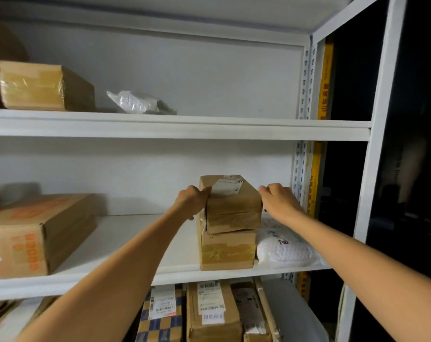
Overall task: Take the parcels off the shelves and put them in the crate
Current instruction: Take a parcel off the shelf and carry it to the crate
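Parcel (234, 206) atop another box (228, 250): my left hand (192, 202) and right hand (278, 201) grasp its sides, fingers (265, 191) curled. Next, a level lift outward.

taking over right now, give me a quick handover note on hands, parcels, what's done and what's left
Left hand and right hand grip opposite sides of the small labelled box, stacked on a taped carton on the middle shelf.
White padded mailer lies right of the stack; orange-printed carton far left.
Upper shelf: a taped brown box and a clear plastic bag.
More parcels on the shelf below.
Crate not in view, so done count unknown.
Left: lift this box, crate it, then the rest.
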